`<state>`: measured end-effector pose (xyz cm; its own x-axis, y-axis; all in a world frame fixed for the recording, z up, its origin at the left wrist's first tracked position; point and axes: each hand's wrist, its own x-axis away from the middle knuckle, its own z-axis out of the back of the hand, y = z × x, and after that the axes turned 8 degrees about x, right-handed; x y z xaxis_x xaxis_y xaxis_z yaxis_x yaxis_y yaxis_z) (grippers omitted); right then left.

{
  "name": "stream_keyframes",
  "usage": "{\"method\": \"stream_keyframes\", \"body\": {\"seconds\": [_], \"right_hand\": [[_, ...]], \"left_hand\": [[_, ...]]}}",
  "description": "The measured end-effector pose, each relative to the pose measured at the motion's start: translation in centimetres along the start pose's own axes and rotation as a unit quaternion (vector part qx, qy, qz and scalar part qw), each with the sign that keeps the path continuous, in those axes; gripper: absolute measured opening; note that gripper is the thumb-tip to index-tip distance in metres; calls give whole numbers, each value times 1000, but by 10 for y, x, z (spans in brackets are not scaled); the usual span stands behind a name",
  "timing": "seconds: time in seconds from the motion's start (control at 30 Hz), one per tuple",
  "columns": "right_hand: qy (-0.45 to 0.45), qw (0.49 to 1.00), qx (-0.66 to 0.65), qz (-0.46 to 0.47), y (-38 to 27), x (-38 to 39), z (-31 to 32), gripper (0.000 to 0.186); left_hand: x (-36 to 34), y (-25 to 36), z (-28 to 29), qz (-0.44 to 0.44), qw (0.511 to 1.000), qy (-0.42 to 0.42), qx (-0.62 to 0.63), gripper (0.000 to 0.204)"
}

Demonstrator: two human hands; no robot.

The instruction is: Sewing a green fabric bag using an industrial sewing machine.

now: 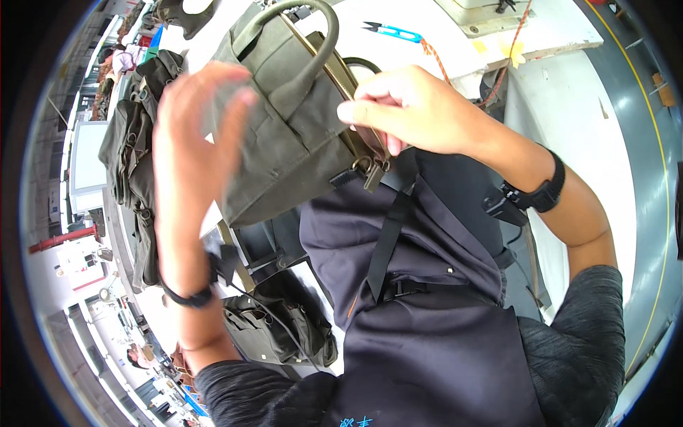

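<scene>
Currently: Olive Bag Between Two Hands, Zippered Edge to the Right

Presently, the olive bag point(274, 160) occupies the upper centre of the view, between the left hand and the right hand; it lies tilted, with its rounded carry handle point(329, 44) toward the top and its lower end toward the wearer's dark apron point(434, 356); a brass-coloured zipper point(331, 71) runs down its right side; metal rings and a short tab point(372, 178) hang at the lower right corner.

The left hand point(183, 135) is raised at the bag's left side and is blurred; its thumb and fingers stand apart, leaving a visible gap; contact with the bag cannot be determined. The right hand point(409, 110) is positioned over the zippered edge; its fingers are bent, with the thumb extended toward the bag; whether they clamp anything cannot be told. Each wrist carries a black band with a small device attached.

The white bench point(562, 34) extends behind and to the right; blue-handled snips point(397, 33) lie on it beyond the bag, near an orange cord point(430, 58); the base of a pale machine point(484, 16) sits farther right. Further olive bags point(129, 153) are grouped at left; another dark olive bag point(267, 331) lies lower down, left of the apron.
</scene>
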<state>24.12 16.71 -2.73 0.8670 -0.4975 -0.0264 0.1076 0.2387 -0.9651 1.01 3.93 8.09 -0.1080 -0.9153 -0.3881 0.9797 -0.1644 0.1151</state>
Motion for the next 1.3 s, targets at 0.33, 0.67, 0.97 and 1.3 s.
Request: {"method": "stream_keyframes", "body": {"seconds": [0.33,0.67,0.97,1.3], "right_hand": [[79,916,-380,-105,-13,2,-47,28],[104,940,-318,-63,-8,1,-60,35],[134,922,-362,-15,-3,-4,-74,29],[193,939,-284,-20,9,-6,-85,32]], "left_hand": [[54,49,-107,-28,962,273,-3,44],[55,36,-101,-66,961,269,10,27],[62,32,-100,-68,969,237,27,28],[-25,28,-16,-216,976,2,16,28]]}}
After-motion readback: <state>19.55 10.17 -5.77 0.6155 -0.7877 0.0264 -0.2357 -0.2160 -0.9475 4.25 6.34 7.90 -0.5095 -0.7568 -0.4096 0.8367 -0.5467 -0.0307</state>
